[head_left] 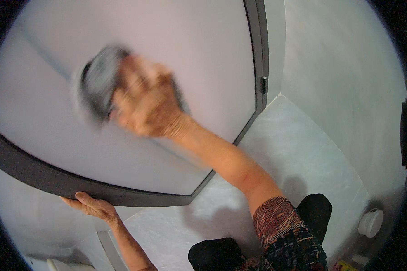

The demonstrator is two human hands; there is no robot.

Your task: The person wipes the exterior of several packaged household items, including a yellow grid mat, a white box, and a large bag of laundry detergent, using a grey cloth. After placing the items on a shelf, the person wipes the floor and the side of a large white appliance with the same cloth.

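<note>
Head view: right hand [144,101] blurred on grey cloth [98,81]; left hand [92,206] half-hidden under door frame [54,178].

A framed glass door [135,149] filled the picture from nine to twelve o'clock. The right hand [147,106] lay flat on its pane, above centre, with a cloth [97,83] under the fingers at its ten o'clock side. The left hand [92,207] gripped the frame's lower edge at seven o'clock. A tiled floor [298,153] lay beyond the frame at three o'clock, and a round fitting [371,222] sat at five o'clock near the wall.
</note>
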